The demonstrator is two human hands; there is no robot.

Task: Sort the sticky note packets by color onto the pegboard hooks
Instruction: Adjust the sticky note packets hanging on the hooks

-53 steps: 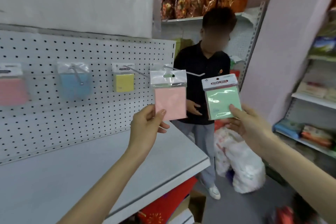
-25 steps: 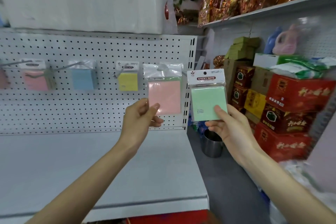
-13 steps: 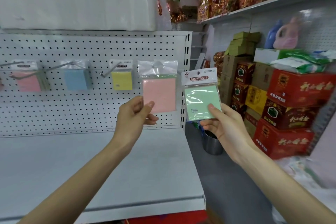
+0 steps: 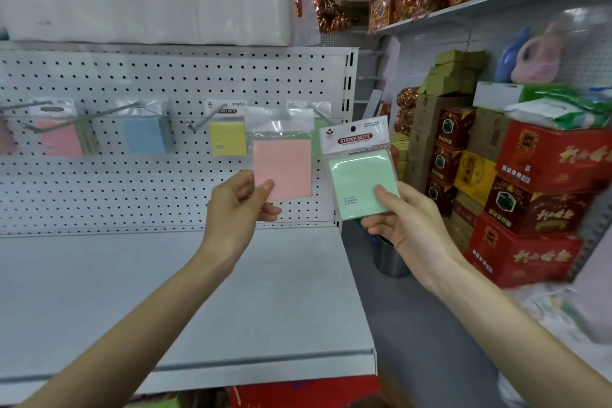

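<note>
1. So, two packets are being held up in front of the pegboard (image 4: pixel 165 76) at once, and neither has been hung yet.
2. A pink sticky note packet (image 4: pixel 283 162) is pinched at its lower left corner by the left hand (image 4: pixel 236 205), thumb in front and fingers behind. It is held upright before the right part of the pegboard, clear header flap at the top.
3. A green sticky note packet (image 4: pixel 361 175) is gripped at its lower right corner by the right hand (image 4: pixel 397 219), with the thumb pressed on the front. It is held just past the pegboard's right edge, with the "STICKY NOTE" label and hang hole facing the camera.
4. Already sorted on the pegboard: hanging pink packets (image 4: pixel 61 139) toward its left side, blue packets (image 4: pixel 145 136) on the next hook along, and a yellow packet (image 4: pixel 228 137) right of the middle. More pink is cut off at the far left edge.
5. A sliver of green (image 4: pixel 319 134) under a clear header can be made out near the pegboard's right edge. It is mostly hidden behind the held pink packet, so a green hook is only guessed at there.
6. The job looks well along, since every colour seems to have a hook. What's left, as far as can be judged: the pink one needs to be carried across to the pegboard's left side, and the green one threaded on at the right.
</note>
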